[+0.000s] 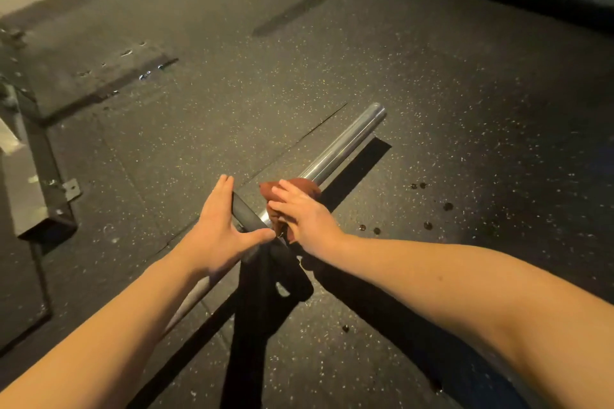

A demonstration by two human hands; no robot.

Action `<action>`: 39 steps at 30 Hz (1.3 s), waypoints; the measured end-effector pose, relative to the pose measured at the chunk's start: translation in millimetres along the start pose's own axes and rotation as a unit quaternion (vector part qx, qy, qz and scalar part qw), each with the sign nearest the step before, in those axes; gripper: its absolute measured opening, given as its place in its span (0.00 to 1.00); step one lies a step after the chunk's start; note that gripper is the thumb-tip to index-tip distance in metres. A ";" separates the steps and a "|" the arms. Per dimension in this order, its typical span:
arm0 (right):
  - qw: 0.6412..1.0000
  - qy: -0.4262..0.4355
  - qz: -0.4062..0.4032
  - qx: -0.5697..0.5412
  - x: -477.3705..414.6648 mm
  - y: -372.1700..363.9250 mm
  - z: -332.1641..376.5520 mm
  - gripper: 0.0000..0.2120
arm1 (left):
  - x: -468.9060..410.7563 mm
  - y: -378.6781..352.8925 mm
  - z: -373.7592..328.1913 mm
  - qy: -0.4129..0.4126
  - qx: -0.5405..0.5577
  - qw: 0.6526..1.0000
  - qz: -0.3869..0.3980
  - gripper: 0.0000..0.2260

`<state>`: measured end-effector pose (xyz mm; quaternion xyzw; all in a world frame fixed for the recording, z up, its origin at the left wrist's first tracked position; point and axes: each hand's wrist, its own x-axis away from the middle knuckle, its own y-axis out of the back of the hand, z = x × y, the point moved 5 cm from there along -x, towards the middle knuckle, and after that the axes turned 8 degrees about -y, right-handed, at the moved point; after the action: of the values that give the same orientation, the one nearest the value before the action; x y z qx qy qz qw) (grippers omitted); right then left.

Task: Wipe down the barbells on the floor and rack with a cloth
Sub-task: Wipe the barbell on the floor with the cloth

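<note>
The left hand (pixel 219 229) is braced open against the barbell (pixel 345 139), which is angled from near left to far right. The cloth (pixel 292 186) is gripped round it by the right hand (pixel 305 216). If that bracing is loosened, the bar may be rolled away.

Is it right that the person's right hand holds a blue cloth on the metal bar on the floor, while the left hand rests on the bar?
Not quite: the cloth is reddish-brown, not blue. The head view shows it. The rest stands: the right hand holds it on the metal bar on the floor, while the left hand rests on the bar.
</note>
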<state>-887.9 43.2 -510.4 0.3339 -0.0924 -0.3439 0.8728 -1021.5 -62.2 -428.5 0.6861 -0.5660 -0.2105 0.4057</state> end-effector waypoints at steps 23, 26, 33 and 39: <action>0.938 -0.278 -0.208 0.016 -98.6 124.4 -92.5 0.22 | -3.1 3.7 3.5 -0.038 -0.004 0.999 -0.030 0.44; 0.957 -0.228 -0.181 -0.017 -67.7 78.8 -58.5 0.23 | -10.2 5.0 11.6 -0.026 0.043 0.998 -0.028 0.47; 0.999 0.011 -0.006 -0.031 -18.5 -6.7 -1.6 0.24 | -16.4 7.2 26.4 0.019 0.144 0.989 -0.039 0.46; 0.998 -0.042 -0.031 0.043 -73.3 82.6 -55.9 0.18 | -12.9 5.3 25.5 0.011 0.123 0.992 -0.034 0.48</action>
<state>-876.3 165.4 -494.5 0.3592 -0.1331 -0.3802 0.8418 -1047.3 -58.2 -441.4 0.7520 -0.5593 -0.1451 0.3173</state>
